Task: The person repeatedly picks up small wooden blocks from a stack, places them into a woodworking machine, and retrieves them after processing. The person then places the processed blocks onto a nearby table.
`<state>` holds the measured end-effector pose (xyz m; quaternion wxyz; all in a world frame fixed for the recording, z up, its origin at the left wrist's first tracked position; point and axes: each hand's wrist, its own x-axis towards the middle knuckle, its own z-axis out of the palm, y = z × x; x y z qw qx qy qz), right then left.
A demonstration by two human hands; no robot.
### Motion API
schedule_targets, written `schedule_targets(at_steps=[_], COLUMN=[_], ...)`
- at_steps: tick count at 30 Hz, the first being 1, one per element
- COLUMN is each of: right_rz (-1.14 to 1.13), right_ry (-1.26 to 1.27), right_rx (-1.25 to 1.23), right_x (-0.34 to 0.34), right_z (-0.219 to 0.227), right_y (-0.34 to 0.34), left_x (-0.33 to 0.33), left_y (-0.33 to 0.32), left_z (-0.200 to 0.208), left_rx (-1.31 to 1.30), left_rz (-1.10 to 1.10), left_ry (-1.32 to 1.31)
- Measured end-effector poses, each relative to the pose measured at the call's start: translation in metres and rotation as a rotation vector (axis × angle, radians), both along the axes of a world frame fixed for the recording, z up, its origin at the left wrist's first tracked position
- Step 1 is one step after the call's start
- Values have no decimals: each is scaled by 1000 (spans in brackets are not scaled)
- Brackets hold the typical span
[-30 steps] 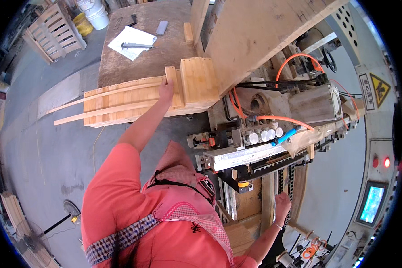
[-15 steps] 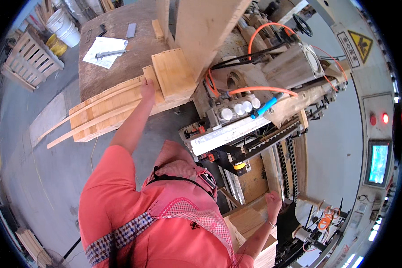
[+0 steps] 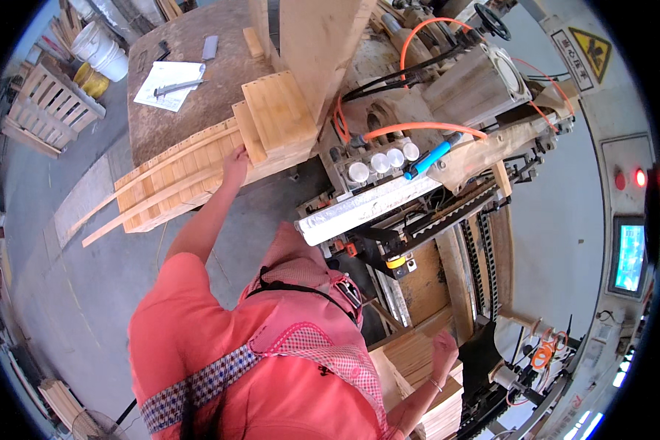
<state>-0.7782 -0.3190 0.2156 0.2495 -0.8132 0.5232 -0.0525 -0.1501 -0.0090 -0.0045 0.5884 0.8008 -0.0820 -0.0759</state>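
Observation:
My left hand [image 3: 235, 169] reaches out to the pile of light wooden slats [image 3: 172, 176] on the left, its fingers closed at the right end of a long wooden strip [image 3: 150, 207] on the near side. Just beyond the fingertips a narrow wooden block [image 3: 248, 132] leans against a taller stack of wooden boards [image 3: 280, 106]. My right hand [image 3: 444, 356] is curled up over the stacked wooden pieces [image 3: 411, 359] at the lower right, with nothing visible in it. A bracelet circles that wrist.
A brown table [image 3: 220, 44] bears a paper sheet [image 3: 154, 77] and a caliper [image 3: 177, 88]. On the right stands a machine with an orange hose [image 3: 425, 128], a white beam [image 3: 367, 209] and a blue air gun [image 3: 433, 158]. Beyond it are a lit screen [image 3: 629, 257] and a red light [image 3: 641, 177].
My left hand has drawn back slightly toward me, so more of the narrow block shows. The right hand stays over the stack, a little lower in view. The whole view has shifted slightly.

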Motion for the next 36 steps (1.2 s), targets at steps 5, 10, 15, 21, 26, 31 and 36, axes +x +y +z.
schedule_targets(at_steps=[5,10,15,21,26,31,36], right_rz=[-89,-636,-891,-918,-834,-803,-371], right_ry=[297,528,704,425,634,830,292], right_rx=[-251,-484,-290,-79,-153,-243,-419], right_x=[-36,-118,-181,-194,-170,-133,-52], right_z=[9,48,62,56,53,88,98], right_y=[9,31,80,73,70,44,-53], left_x=[-18,-71,-130,-157,-162,-177,-216], left_y=[19,35,24,-28,-61,-73,-123], left_z=[-45,-54,-26,6,26,51,95], left_rx=[129,-52,79,14,38,33,-71], left_rz=[-72,-29,-322,-564,-638,-647,-715], left_ry=[21,449,660,722,708,679,484])
